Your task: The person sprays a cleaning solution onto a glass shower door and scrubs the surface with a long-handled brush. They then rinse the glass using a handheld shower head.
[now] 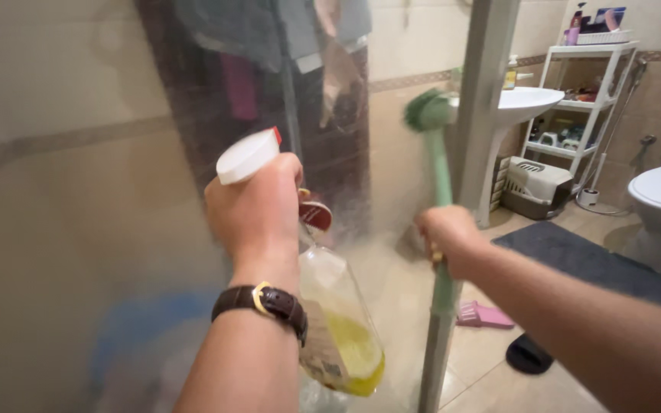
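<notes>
- the left hand [258, 203] is clamped on the neck of a spray bottle [338, 321], whose white nozzle sits just above the fingers.
- the right hand [447, 239] is closed around a green brush [431, 115]; its bristled head, above the hand, touches the glass panel [78, 229].
- yellow liquid pools low in the bottle, below the left hand.

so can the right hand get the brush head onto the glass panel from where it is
Probably yes. The right hand grips the green brush by its handle, the bristle head is raised right at the misted glass panel, and nothing sits between them; the left hand holds the spray bottle off to the side.
</notes>
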